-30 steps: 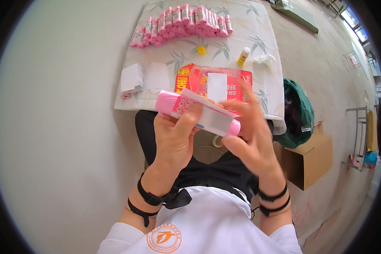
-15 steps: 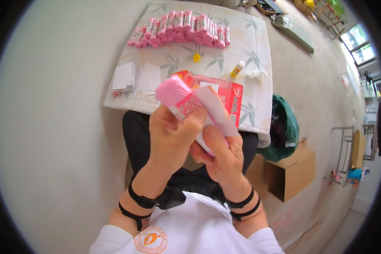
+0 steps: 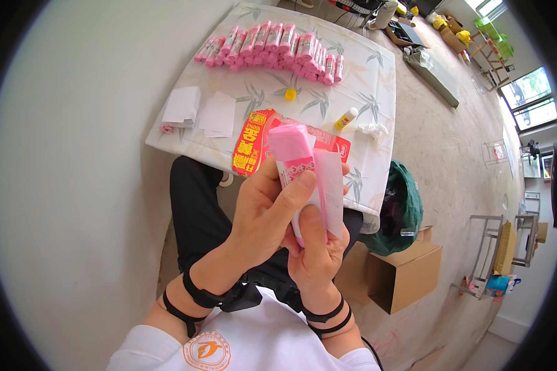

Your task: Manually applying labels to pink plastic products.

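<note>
**Two hands on one pink roll, a row of rolls on the table**

The left hand [image 3: 263, 213] is closed around a single pink wrapped roll [image 3: 294, 164], its thumb pressed across the front. The right hand [image 3: 319, 247] grips the same roll from below, fingers curled, thumb flat against a white paper slip [image 3: 331, 185] that lies along the roll's right side. The roll stands nearly upright above the person's lap, in front of the near table edge.

Each wrist carries two black bands.

Just behind the roll lies one red printed packet [image 3: 250, 142], partly hidden by it. To its left sit two white paper sheets [image 3: 198, 111], side by side. To its right lie one glue stick [image 3: 345, 119] with a yellow end and one crumpled bit of white wrapping [image 3: 373, 130]. One small yellow cap [image 3: 290, 94] rests near the middle. Along the far edge runs a packed row of pink rolls [image 3: 272, 46], roughly two dozen; the exact count cannot be told.

The low table [image 3: 377, 80] has a pale cloth with a bamboo-leaf print. It stands on a light floor beside a white wall. To the right are one green bag [image 3: 402, 210] and one open cardboard box [image 3: 396, 278], with metal racks and windows farther off.
</note>
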A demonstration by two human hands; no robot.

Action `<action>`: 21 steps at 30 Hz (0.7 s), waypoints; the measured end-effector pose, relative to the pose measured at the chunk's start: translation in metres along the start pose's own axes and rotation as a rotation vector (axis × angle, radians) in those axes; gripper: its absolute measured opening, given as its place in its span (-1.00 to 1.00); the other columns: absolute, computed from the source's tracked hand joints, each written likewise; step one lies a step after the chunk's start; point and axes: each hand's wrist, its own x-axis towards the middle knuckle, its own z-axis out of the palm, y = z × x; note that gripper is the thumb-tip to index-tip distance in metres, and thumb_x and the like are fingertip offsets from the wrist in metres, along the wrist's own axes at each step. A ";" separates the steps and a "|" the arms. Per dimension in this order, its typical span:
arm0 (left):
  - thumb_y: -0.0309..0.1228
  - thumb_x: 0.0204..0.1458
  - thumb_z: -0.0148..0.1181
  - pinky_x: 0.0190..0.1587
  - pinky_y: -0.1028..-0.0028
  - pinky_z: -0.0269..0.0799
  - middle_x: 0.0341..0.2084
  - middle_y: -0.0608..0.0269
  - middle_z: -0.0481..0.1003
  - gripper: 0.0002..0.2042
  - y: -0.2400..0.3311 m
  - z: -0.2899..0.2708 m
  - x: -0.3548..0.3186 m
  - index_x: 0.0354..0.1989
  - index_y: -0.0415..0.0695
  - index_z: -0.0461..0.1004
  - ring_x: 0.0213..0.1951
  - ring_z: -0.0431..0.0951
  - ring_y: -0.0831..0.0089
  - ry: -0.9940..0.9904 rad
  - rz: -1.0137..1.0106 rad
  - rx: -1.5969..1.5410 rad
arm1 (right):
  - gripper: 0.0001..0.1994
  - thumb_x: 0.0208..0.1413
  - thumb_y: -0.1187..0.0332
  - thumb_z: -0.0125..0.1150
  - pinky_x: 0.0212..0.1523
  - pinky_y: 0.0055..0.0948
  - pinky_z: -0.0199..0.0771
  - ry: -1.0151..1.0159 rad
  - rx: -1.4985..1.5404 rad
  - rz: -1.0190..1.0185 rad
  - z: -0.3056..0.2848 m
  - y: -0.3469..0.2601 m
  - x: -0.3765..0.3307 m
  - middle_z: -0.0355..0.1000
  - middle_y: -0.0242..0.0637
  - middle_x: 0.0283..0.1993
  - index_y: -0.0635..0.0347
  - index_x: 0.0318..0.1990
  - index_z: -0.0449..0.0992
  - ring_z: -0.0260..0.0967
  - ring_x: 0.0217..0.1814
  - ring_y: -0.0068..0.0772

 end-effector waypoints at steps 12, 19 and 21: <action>-0.34 0.23 -0.13 -0.17 0.44 0.49 -0.21 0.09 0.52 -0.73 0.006 0.005 0.002 -0.09 -0.30 0.34 -0.20 0.57 0.39 -0.027 -0.042 -0.035 | -0.62 0.29 0.41 -0.18 -0.37 -0.68 0.31 0.078 -0.309 -0.192 0.009 0.011 -0.008 0.38 -0.25 -0.09 0.39 0.21 0.23 0.31 -0.28 -0.63; -0.34 0.24 -0.14 -0.14 0.48 0.45 -0.27 0.11 0.53 -0.75 -0.002 0.012 0.000 -0.13 -0.29 0.34 -0.23 0.55 0.43 0.036 -0.005 0.021 | -0.64 0.17 0.59 -0.12 -0.10 -0.39 0.38 0.225 -0.667 -0.495 0.010 0.020 -0.003 0.40 -0.04 -0.09 0.41 0.13 0.33 0.39 -0.09 -0.27; -0.31 0.28 -0.20 -0.15 0.52 0.46 -0.28 0.05 0.53 -0.71 -0.002 0.011 0.000 -0.06 -0.31 0.29 -0.22 0.56 0.40 0.032 -0.007 0.032 | -0.64 0.15 0.60 -0.10 -0.08 -0.38 0.38 0.236 -0.698 -0.528 0.010 0.019 -0.002 0.39 -0.01 -0.07 0.43 0.11 0.33 0.39 -0.08 -0.22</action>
